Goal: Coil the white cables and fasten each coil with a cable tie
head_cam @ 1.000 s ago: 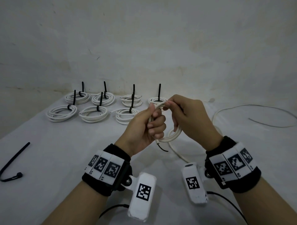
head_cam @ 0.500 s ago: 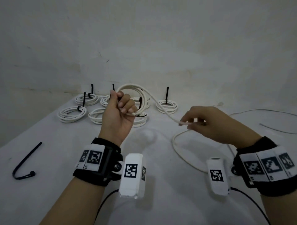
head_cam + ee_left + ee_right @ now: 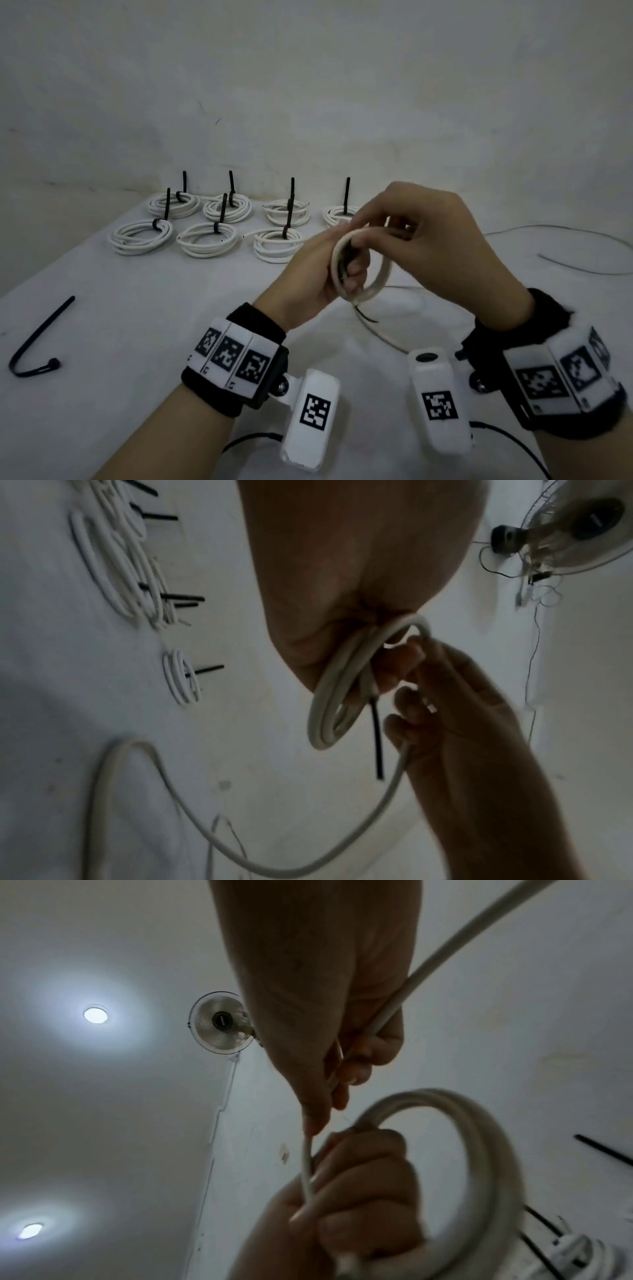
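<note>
White cable [image 3: 363, 270]: part-wound coil, raised between my hands. My left hand [image 3: 318, 270] fists round its loops; my right hand [image 3: 431, 240] pinches the free run just above. Light, springy, probably; hold where loops cross.

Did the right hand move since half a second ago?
Yes. The right hand went left and up, from over the bare table to the coil in the left hand.

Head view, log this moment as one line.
left hand: grips coil | right hand: feeds cable | loose tie: on table
</note>
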The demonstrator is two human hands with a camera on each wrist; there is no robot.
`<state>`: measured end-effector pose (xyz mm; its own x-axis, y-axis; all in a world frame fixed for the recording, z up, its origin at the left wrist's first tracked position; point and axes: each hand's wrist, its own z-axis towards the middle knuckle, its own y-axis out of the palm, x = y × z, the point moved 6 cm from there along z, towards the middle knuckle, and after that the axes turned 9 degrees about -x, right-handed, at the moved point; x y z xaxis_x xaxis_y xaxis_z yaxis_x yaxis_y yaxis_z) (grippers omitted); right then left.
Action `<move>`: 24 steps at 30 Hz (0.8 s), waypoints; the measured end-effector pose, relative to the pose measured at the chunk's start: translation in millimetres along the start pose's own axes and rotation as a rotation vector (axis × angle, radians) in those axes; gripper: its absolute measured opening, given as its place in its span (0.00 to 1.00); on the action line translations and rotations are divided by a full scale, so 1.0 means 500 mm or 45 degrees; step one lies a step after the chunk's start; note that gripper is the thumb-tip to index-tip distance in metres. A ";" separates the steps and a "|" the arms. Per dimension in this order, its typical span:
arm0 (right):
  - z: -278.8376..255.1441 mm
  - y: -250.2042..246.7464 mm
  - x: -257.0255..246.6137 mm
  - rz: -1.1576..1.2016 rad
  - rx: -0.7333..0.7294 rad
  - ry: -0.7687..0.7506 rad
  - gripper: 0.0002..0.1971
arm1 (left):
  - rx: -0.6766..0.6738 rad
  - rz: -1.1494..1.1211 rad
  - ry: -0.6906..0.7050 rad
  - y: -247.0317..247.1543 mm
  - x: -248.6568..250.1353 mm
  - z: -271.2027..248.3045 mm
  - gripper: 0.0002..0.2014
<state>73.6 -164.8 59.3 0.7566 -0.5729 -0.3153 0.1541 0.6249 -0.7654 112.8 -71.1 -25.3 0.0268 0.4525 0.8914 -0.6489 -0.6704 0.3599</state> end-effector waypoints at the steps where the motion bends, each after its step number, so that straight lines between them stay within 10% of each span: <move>1: -0.002 -0.006 0.016 0.055 0.080 0.058 0.05 | -0.047 -0.084 -0.030 0.008 -0.002 -0.001 0.20; 8: -0.004 0.035 0.075 0.247 0.207 0.208 0.07 | 0.077 -0.197 0.048 -0.005 0.018 -0.007 0.22; 18: -0.021 0.120 0.093 1.721 -0.278 0.810 0.17 | 0.171 -0.119 0.051 -0.006 0.022 -0.007 0.20; 24: -0.022 0.118 0.096 1.728 -0.214 0.827 0.21 | 0.201 0.002 0.037 0.004 0.016 -0.003 0.19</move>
<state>111.9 -161.1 -7.3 -0.1488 0.2146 -0.9653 -0.5158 0.8160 0.2609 110.7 -67.8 -17.9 0.0021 0.4666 0.8845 -0.5213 -0.7543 0.3991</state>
